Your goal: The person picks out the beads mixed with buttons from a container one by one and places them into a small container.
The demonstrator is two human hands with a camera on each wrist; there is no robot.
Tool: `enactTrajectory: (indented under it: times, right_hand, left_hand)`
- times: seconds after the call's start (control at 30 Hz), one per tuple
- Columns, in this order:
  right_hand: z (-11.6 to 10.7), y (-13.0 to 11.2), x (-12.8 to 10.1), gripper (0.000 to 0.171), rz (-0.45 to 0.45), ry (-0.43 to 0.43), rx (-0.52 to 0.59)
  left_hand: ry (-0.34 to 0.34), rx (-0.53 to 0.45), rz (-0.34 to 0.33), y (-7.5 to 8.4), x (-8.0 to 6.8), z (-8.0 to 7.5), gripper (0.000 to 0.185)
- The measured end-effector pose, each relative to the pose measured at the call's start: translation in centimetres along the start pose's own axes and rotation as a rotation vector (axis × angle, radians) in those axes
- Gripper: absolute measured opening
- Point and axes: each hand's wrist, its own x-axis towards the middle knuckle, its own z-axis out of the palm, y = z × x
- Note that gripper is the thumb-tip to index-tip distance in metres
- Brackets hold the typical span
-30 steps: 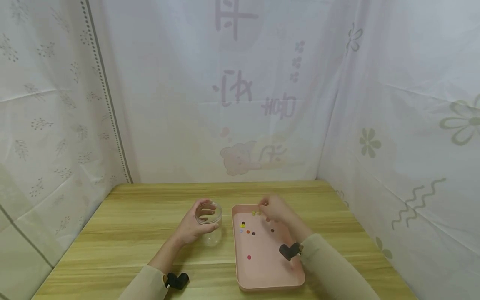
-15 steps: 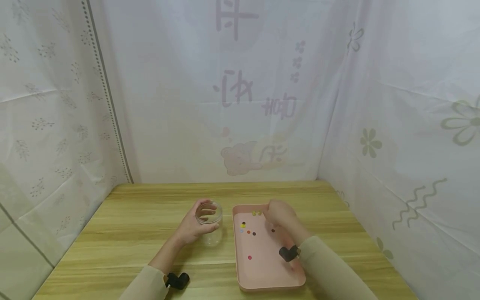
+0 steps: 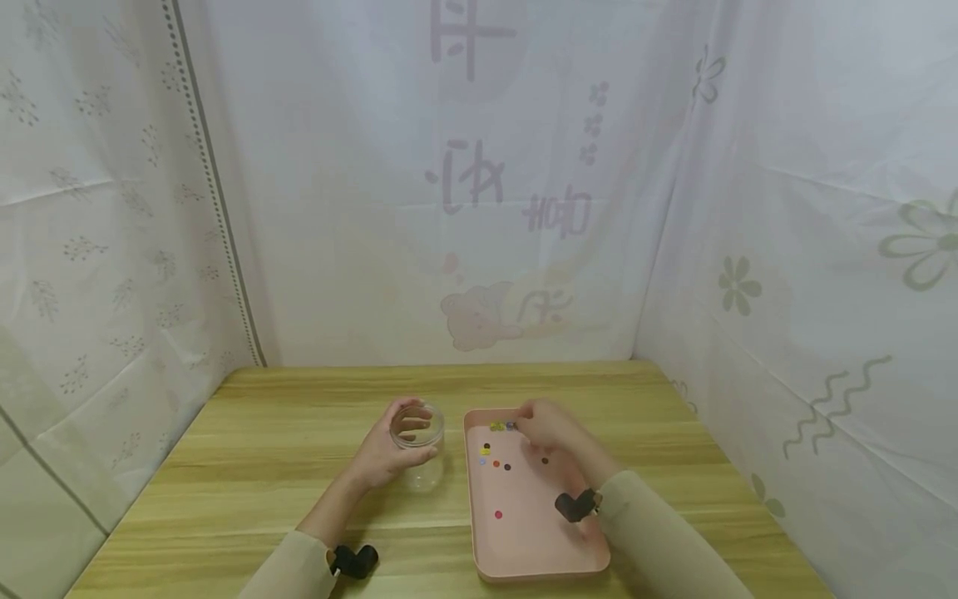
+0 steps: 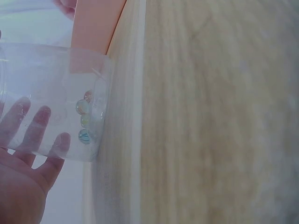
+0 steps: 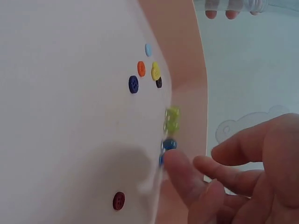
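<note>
Fingers of our left hand [image 3: 389, 453] curl round the clear jar [image 3: 419, 445] standing on the wooden surface [image 3: 284, 449], just left of the pink tray [image 3: 524, 541]. The left wrist view shows glass marbles [image 4: 85, 121] inside the jar. In the right wrist view, our right hand [image 5: 243, 182] reaches with loosely bent fingers [image 5: 180, 175], one touching a blue bead [image 5: 169, 144] at the tray wall, near scattered buttons [image 5: 133, 84].
</note>
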Motion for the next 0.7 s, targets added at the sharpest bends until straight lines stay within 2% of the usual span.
enactTrajectory:
  times: [0.3, 0.4, 0.5, 0.7]
  right_hand:
    - [0.2, 0.2, 0.4, 0.027, -0.052, 0.024, 0.113]
    - [0.5, 0.2, 0.5, 0.025, -0.076, 0.000, 0.153]
    - [1.0, 0.1, 0.4, 0.023, -0.109, -0.059, 0.177]
    - [2.2, -0.8, -0.2, 0.030, -0.221, -0.266, 0.286]
  left_hand:
    - [-0.002, -0.003, -0.016, -0.1, 0.0, 0.0, 0.085]
    - [-0.005, 0.000, -0.018, -0.1, 0.0, 0.0, 0.084]
    - [0.000, 0.009, -0.012, -0.1, 0.0, 0.0, 0.082]
    - [0.003, 0.012, -0.005, 0.0, 0.0, 0.0, 0.082]
